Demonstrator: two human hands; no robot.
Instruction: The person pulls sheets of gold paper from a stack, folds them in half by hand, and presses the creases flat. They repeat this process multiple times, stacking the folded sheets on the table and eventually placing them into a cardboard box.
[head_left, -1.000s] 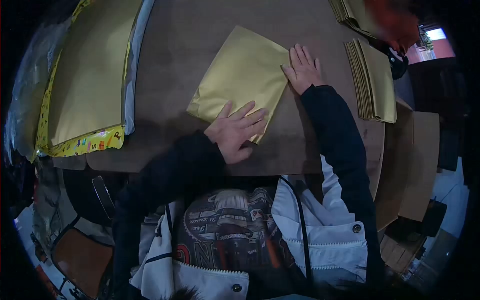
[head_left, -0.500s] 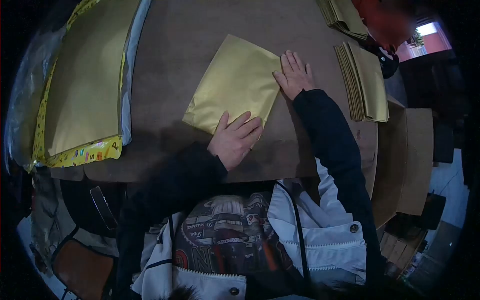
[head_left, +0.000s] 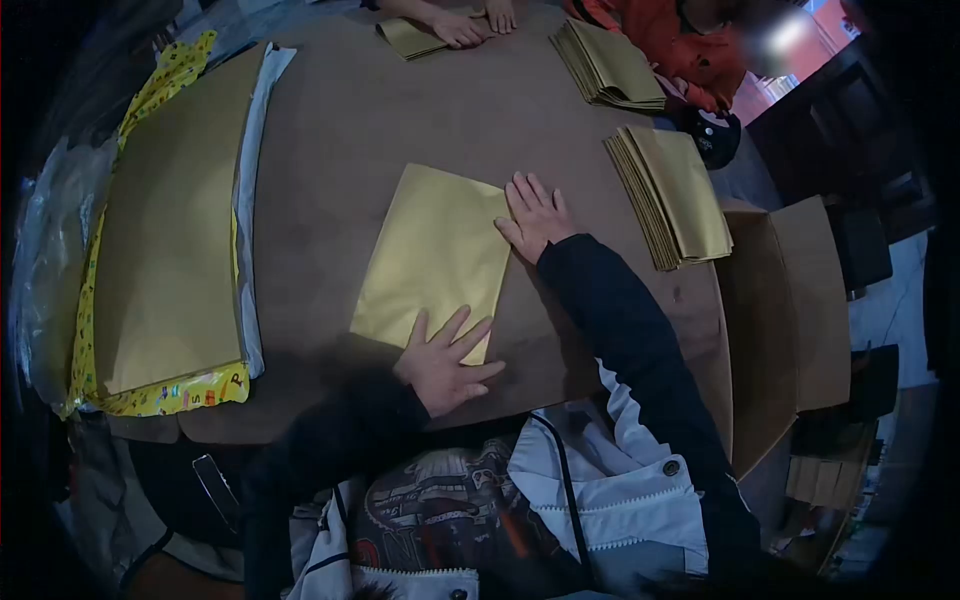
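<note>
A folded sheet of gold paper (head_left: 430,255) lies flat on the brown table (head_left: 330,130) in front of me. My left hand (head_left: 447,362) rests on its lower edge with the fingers spread. At the upper right corner of the sheet, my right hand (head_left: 538,213) lies with its fingers stretched out and the thumb apart. Neither hand grips anything. To the left is a large stack of flat gold sheets (head_left: 175,230) on yellow printed wrapping (head_left: 190,393). A pile of folded gold sheets (head_left: 675,195) sits at the right edge.
Another folded pile (head_left: 605,65) lies farther back on the right, near a person in a red top (head_left: 690,50). Across the table, another person's hands (head_left: 465,28) touch a gold sheet (head_left: 410,38). An open cardboard box (head_left: 810,300) stands beside the table's right side.
The view has tilted up, so the far side of the table and another person's hands now show. My left hand's fingers are spread wider at the sheet's lower edge.
</note>
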